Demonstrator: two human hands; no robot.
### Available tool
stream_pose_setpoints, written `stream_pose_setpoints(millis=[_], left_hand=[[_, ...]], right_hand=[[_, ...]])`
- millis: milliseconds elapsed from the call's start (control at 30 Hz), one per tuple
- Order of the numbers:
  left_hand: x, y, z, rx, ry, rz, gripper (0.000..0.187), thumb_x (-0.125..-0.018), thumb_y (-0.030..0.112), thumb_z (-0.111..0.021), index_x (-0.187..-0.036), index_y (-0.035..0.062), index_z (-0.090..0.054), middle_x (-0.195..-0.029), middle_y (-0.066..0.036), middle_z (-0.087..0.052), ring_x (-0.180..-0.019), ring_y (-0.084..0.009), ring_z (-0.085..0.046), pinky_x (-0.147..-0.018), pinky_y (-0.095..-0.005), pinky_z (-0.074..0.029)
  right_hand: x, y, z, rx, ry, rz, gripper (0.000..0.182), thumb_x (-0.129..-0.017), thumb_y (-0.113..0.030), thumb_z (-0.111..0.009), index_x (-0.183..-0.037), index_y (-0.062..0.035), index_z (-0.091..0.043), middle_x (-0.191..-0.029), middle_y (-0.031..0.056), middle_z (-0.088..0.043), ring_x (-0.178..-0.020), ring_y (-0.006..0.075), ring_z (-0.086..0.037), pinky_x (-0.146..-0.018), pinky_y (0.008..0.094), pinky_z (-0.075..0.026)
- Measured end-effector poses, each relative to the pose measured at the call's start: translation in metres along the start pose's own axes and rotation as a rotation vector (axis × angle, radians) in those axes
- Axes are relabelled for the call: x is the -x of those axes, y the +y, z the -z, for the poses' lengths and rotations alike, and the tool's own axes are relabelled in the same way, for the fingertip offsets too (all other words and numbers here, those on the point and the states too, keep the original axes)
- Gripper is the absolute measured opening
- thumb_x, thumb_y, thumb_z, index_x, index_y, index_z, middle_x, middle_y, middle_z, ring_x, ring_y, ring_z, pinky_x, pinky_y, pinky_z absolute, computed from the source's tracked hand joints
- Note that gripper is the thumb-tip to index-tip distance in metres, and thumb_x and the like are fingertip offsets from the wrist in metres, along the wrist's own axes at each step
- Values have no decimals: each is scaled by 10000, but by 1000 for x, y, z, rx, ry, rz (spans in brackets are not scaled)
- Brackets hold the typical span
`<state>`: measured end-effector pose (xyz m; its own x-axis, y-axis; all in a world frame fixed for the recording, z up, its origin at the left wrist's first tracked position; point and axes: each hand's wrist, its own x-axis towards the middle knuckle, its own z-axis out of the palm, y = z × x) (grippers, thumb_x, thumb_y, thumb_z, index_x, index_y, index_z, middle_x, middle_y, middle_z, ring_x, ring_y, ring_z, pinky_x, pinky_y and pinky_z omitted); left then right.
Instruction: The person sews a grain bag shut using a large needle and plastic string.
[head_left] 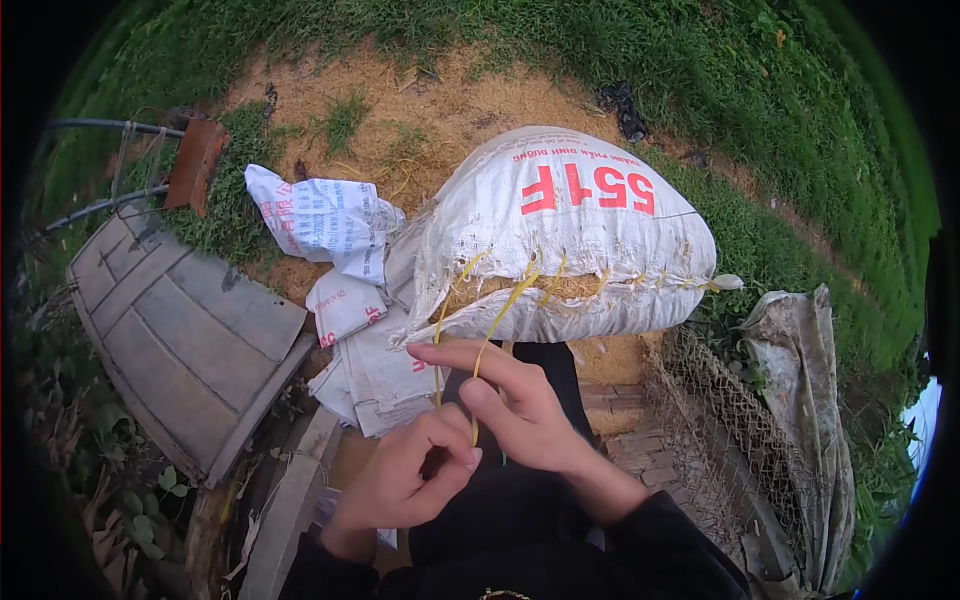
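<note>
A large white sack (590, 215) with red "551F" print lies in front of me. Its mouth is partly laced with yellow string (515, 295), and husk-like filling shows through the gap. Two lengths of the string run from the sack down to my hands. My left hand (415, 465), at the lower centre, is closed with thumb and forefinger pinched on the string. Just right of it, my right hand (515, 410) has its forefinger stretched toward the sack's lower left corner, its thumb near the string; the string passes by its fingers.
Several empty printed sacks (375, 375) lie left of the full one. A grey panel (190, 335) stands at the left, with a rusty metal piece (196, 165) above it. Netting (725, 430) and a dirty sheet (800, 400) are at the right. Grass and scattered husks surround the sack.
</note>
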<state>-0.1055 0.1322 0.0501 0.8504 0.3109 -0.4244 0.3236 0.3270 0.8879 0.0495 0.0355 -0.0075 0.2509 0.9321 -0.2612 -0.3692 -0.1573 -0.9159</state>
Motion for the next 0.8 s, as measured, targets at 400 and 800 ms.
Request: stream_pose_setpoints(millis=[400,800], left_hand=[[-16,-88,-71,-273,-80,-208,201,-854,-41,-725,-963,43,-579,-977,-103,-636,-920,-268,-655,-760,-383,-504],[-87,-76,-6,-1244,351,-6,175,-888,150,-734,-1031,60,-690,-969,-72,-630,-938,-252,-563,-901,-408,-342]], right_hand=[[48,-5,60,-430,644,-268,334,-1129,-206,-360,-1307,23,-525,-782,95,-657,-482,20,-381,-477,184,-313],[43,21,42,651,552,-114,113,-1021,-100,-579,-1092,-30,-632,-691,84,-621,-600,210,-625,-571,339,-467]])
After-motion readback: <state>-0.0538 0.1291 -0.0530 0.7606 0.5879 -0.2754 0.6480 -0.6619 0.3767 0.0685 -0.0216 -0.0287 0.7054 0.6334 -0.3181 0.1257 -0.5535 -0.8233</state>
